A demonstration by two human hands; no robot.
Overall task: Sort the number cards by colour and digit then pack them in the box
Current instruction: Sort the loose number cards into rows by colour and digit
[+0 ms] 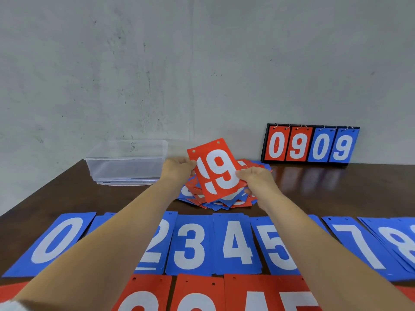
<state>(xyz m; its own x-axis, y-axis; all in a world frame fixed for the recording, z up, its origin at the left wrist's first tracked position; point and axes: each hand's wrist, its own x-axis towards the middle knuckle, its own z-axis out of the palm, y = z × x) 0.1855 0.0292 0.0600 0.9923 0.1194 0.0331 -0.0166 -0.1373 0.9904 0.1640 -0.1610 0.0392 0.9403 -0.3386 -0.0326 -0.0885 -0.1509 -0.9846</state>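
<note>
Fingers (190, 163) of the left hand (177, 169) pinch the left edge of two red cards (221, 173), a 9 foremost. The right hand (258, 178) pinches their right edge, above the mixed pile (215, 204) on the tabletop (336, 187). Thin, light, probably slick: edges suit them best. The clear box (125, 169), far left, looks empty.

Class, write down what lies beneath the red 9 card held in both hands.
Beneath the red 9 card, gripped by the left hand and right hand, an unsorted heap of red and blue cards lies on the table. Most of the heap's digits are covered.
</note>
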